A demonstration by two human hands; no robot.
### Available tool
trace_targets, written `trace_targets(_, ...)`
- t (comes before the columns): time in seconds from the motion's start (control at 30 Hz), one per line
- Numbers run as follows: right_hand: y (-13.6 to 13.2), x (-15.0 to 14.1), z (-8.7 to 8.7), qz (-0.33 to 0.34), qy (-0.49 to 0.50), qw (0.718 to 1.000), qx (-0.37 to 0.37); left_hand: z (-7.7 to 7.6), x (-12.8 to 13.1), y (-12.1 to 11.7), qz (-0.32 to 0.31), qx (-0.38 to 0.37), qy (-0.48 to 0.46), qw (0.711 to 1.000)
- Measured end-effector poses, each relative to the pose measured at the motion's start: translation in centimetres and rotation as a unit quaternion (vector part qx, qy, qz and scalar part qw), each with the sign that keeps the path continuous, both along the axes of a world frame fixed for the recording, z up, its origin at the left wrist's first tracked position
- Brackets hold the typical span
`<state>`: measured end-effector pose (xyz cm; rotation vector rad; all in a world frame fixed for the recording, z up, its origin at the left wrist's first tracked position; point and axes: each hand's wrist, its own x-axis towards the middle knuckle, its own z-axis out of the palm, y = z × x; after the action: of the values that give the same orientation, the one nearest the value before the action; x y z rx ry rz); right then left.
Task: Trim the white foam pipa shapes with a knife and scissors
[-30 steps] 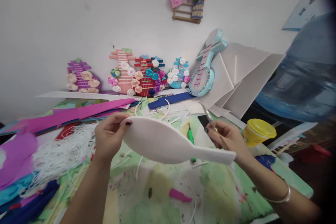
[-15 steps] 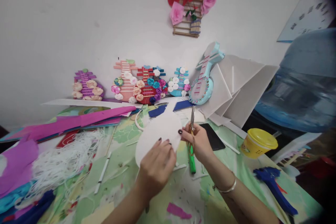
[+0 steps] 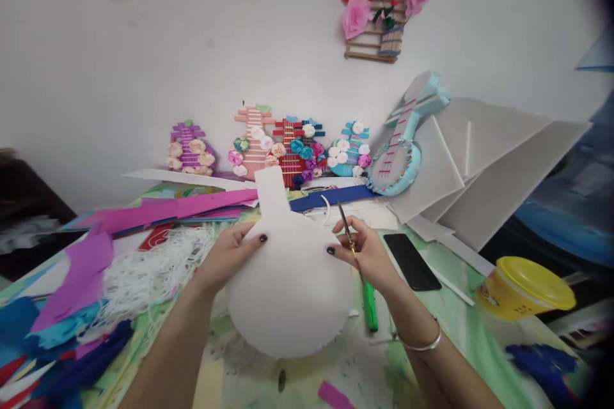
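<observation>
A white lute-shaped board point(image 3: 290, 294), with a round body and a short neck, is held tilted above the table with its broad face towards me. My left hand point(image 3: 230, 252) grips its upper left edge, thumb on the face and fingers behind. My right hand point(image 3: 367, 252) is closed around a pair of scissors point(image 3: 349, 233) whose blades point up and away. Its thumb lies close to the board's right edge; whether they touch I cannot tell. Just below that hand, a green utility knife point(image 3: 369, 308) lies on the table.
A black phone point(image 3: 411, 262), a yellow-lidded tub point(image 3: 520, 291) and a blue glue gun point(image 3: 542, 364) are to the right. Tangled white cord point(image 3: 148, 275) and coloured paper point(image 3: 77, 281) spread over the left. Several decorated paper instruments point(image 3: 288, 147) lean along the wall behind.
The board has come nearer and upright, its neck now pointing away to the left. My left hand has moved from its face to its left edge. The view has shifted left.
</observation>
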<state>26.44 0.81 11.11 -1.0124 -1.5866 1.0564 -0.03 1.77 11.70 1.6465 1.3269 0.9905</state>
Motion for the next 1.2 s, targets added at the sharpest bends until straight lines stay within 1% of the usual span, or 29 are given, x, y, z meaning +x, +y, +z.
trace_targets(0.03, 0.2, 0.0, -0.2, -0.017, -0.048, 0.998, 0.022, -0.2, 0.0, 0.1, -0.018, -0.022, -0.034, 0.999)
trace_targets(0.07, 0.4, 0.1, -0.4, -0.036, -0.106, 0.992, 0.051, -0.4, 0.1, 0.1, -0.017, -0.027, -0.057, 0.998)
trace_targets(0.17, 0.9, 0.6, -0.4, -0.078, -0.267, 0.951, 0.137, -0.6, 0.1, 0.4, 0.022, -0.010, -0.076, 0.997)
trace_targets(0.23, 1.1, 1.0, -0.1, -0.084, -0.328, 0.927, 0.159, -0.5, -0.2, 0.5, 0.046, -0.001, -0.080, 0.996)
trace_targets(0.3, 1.0, 1.1, 0.2, -0.092, -0.362, 0.912, 0.167, -0.4, -0.5, 0.5, 0.057, 0.003, -0.081, 0.995)
trace_targets(0.37, 0.9, 1.1, 0.3, -0.099, -0.377, 0.905, 0.172, -0.3, -0.6, 0.5, 0.061, 0.006, -0.075, 0.995)
trace_targets(0.5, 0.7, 1.0, 0.1, -0.109, -0.384, 0.898, 0.183, -0.3, -0.5, 0.5, 0.055, 0.005, -0.075, 0.996)
trace_targets(0.67, 0.8, 1.3, -0.1, -0.131, -0.426, 0.867, 0.222, -0.3, -0.3, 0.5, 0.039, 0.002, -0.068, 0.997)
trace_targets(0.7, 0.8, 1.4, -0.1, -0.131, -0.429, 0.865, 0.224, -0.4, -0.3, 0.5, 0.037, 0.003, -0.068, 0.997)
trace_targets(0.87, 0.8, 1.7, 0.2, -0.106, -0.414, 0.881, 0.203, -0.5, -0.2, 0.5, 0.030, -0.009, -0.095, 0.995)
trace_targets(1.0, 0.8, 1.7, 0.2, -0.098, -0.397, 0.890, 0.204, -0.5, -0.2, 0.4, 0.029, -0.019, -0.107, 0.994)
trace_targets(1.2, 0.6, 1.6, 0.3, -0.116, -0.379, 0.894, 0.206, -0.4, -0.4, 0.4, 0.027, -0.012, -0.100, 0.995)
